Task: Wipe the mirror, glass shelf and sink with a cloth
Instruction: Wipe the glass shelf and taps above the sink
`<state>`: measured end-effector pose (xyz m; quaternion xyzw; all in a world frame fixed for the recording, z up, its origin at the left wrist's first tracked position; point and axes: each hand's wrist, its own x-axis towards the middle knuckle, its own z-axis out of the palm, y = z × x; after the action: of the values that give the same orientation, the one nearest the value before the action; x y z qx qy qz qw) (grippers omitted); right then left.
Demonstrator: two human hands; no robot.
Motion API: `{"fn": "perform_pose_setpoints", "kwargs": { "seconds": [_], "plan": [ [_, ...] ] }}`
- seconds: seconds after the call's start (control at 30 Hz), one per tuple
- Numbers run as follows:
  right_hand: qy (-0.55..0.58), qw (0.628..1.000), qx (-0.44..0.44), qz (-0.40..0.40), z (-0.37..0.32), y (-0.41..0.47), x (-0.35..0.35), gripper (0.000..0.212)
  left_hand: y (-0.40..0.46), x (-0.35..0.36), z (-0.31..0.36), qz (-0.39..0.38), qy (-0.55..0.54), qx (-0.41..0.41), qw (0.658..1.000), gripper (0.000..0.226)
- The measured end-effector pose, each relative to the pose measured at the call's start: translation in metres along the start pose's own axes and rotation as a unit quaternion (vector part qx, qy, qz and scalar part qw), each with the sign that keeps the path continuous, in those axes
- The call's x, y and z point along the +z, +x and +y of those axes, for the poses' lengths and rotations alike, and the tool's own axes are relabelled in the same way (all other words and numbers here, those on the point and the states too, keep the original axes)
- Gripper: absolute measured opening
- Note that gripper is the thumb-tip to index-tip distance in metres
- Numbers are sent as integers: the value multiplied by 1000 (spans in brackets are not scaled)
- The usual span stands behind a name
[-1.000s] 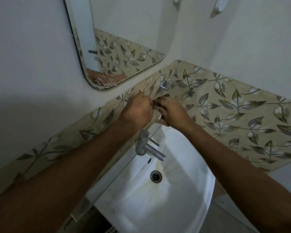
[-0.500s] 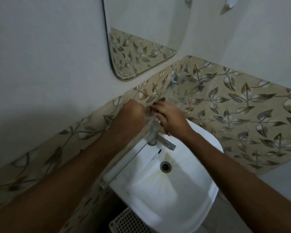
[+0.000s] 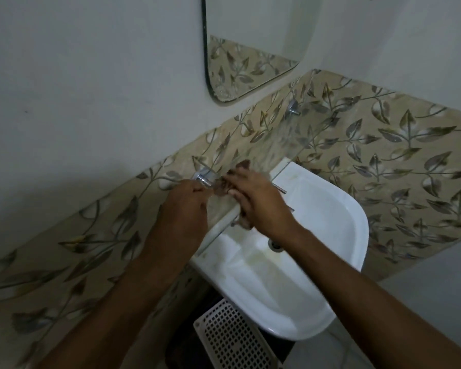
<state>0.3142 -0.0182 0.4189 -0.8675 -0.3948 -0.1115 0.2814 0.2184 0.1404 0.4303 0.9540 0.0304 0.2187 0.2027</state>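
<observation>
The clear glass shelf [image 3: 277, 139] runs along the leaf-patterned tiles above the white sink [image 3: 328, 235], held by two chrome brackets [image 3: 203, 178]. My right hand [image 3: 261, 201] lies on the shelf's left part, fingers pressed on a small brownish cloth [image 3: 222, 186]. My left hand [image 3: 186, 206] is curled beside it, fingertips at the cloth near the left bracket; its grip is hidden. The mirror [image 3: 250, 43] hangs on the wall above. The tap is mostly hidden under my right hand.
The sink's drain [image 3: 274, 245] shows past my right wrist. A white perforated basket [image 3: 232, 339] stands under the sink's front. The second chrome bracket [image 3: 293, 107] sits near the room corner. Tiled walls close in on the left and right.
The view has swung so the mirror and sink sit further right. Both hands have slid left along the shelf toward the left bracket, staying close together.
</observation>
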Motion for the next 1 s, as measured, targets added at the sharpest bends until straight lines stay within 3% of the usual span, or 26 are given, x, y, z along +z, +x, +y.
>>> {"fn": "perform_pose_setpoints", "kwargs": {
  "seconds": [0.13,0.33,0.57,0.77,0.93,1.0],
  "plan": [
    [18,998,-34,-41,-20,-9,5,34,-20,-11,-15,-35,8,16,999,48],
    [-38,993,110,21,12,6,-2,38,-56,-19,-40,-12,8,3,1000,52],
    [14,999,-11,-34,-87,-43,35,38,-70,-34,-29,7,37,-40,998,49],
    [-29,999,24,1,-86,-20,33,32,-81,-38,-32,-12,53,-62,997,51],
    [1,997,-70,-27,-113,-52,38,40,-99,-41,-25,15,45,-97,994,39],
    [13,999,-42,-15,-104,-48,38,37,-108,-40,-24,21,43,-117,992,38]
  ]
}}
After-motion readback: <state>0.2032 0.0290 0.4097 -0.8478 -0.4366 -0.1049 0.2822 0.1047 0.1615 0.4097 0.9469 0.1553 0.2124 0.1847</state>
